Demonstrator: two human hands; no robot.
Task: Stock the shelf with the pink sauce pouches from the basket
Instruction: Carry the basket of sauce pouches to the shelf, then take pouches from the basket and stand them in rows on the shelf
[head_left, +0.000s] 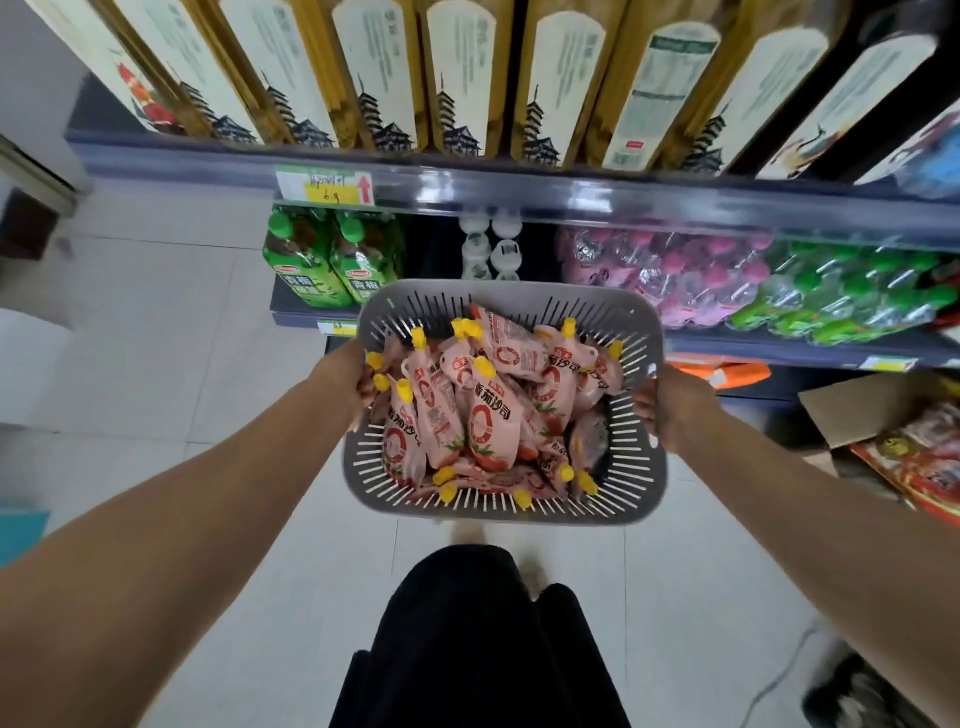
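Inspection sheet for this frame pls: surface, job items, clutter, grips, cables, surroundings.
Surface: pale tiled floor; the basket is carried above it and rests on nothing.
Job's things: grey slotted basket full of pink sauce pouches with yellow caps; shelf ahead, no such pouches seen on it.
Clutter: open cardboard box low at right.
Grips: left grip holds the basket's left rim; right grip holds its right rim.
Cables: what looks like one thin pale cable on the floor, lower right.
Surroundings: green bottles, pink-capped bottle packs, tall gold boxes on the tier above.
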